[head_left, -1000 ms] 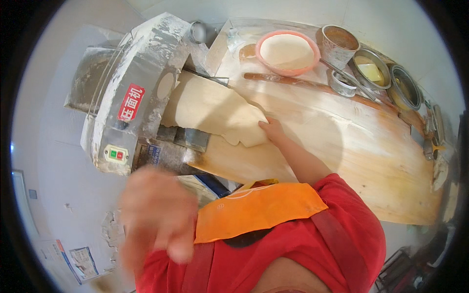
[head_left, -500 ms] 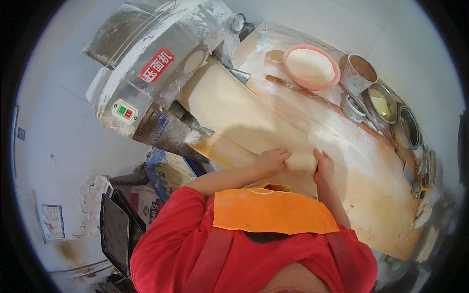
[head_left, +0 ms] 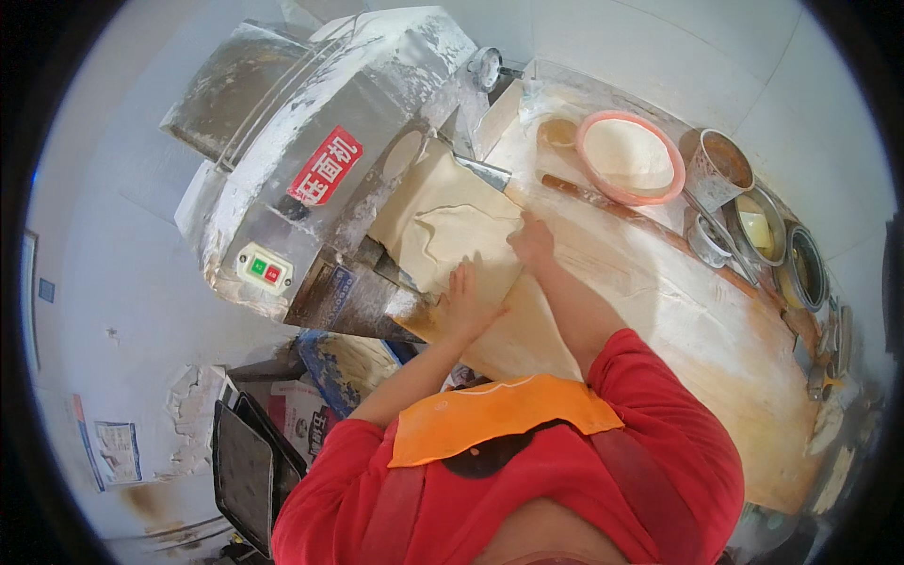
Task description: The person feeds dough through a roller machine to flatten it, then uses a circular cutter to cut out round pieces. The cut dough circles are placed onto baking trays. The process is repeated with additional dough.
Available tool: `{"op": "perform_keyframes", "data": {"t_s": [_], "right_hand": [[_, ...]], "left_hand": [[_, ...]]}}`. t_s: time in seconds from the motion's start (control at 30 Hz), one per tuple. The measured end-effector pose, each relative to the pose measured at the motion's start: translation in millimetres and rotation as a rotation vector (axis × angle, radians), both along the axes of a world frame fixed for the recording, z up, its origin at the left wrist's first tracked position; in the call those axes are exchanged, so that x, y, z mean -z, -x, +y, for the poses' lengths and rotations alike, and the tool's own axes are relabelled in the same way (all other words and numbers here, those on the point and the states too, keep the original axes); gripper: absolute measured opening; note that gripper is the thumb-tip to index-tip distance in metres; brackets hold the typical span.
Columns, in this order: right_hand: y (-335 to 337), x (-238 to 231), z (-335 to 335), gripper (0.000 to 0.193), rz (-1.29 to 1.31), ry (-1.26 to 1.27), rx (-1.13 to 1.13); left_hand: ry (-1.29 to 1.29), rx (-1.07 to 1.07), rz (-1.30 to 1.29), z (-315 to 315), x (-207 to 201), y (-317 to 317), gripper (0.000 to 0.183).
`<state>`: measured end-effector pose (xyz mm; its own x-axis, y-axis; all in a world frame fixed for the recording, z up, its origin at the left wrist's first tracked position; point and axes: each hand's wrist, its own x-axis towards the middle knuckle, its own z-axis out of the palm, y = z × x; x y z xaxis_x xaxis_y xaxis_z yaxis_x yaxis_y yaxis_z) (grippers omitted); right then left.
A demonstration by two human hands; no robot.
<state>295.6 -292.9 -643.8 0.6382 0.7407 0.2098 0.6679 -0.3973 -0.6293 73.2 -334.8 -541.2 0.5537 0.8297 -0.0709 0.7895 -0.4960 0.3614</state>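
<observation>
A wide, pale dough sheet (head_left: 471, 234) lies from the mouth of the dough-rolling machine (head_left: 377, 104) onto the wooden board (head_left: 678, 301). Its end is doubled back, so a ragged edge rests on the layer beneath near the machine. My left hand (head_left: 466, 303) presses flat on the dough with its fingers stretched out. Farther right, my right hand (head_left: 533, 241) has its fingers closed on the sheet's right edge; the fingertips are partly hidden. A loose flap of dough hangs between my forearms toward my orange apron.
Along the board's far side stand a pink-rimmed bowl of flour (head_left: 629, 155), a white bucket (head_left: 718, 168) and metal pots (head_left: 761, 224). On the machine's near end is a green-and-red switch (head_left: 265, 270). A blue bin (head_left: 344, 372) and dark trays (head_left: 247, 471) stand at lower left.
Both hands have moved forward and left, toward the machine, carrying the end of the dough sheet, which is now folded over itself. My left hand has flattened out from its earlier grip.
</observation>
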Motion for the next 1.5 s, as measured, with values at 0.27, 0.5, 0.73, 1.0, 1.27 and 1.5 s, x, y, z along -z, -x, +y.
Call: {"op": "perform_keyframes", "data": {"t_s": [0.27, 0.5, 0.73, 1.0, 1.27, 1.5], "right_hand": [[11, -88, -171, 0.044, 1.093, -0.354, 0.171], [-56, -129, -251, 0.045, 0.95, -0.622, 0.554], [-57, -184, -104, 0.062, 0.847, -0.659, -0.271], [-11, -7, -3, 0.09, 0.343, 0.078, 0.108], [-2, -114, -173, 0.062, 1.244, -0.617, 0.18], [-43, -170, -240, 0.072, 0.961, -0.782, 0.467]], "left_hand": [[0.08, 0.564, 0.014, -2, 13, 4, 0.026], [0.609, 0.692, -0.248, -80, -48, -52, 0.027], [0.934, -0.225, -1.025, 34, -69, 29, 0.042], [-0.314, 0.111, 0.11, 0, -4, 19, 0.089], [0.26, 0.543, 0.044, -5, -46, 21, 0.038], [0.69, 0.666, -0.281, -73, -81, -12, 0.035]]}}
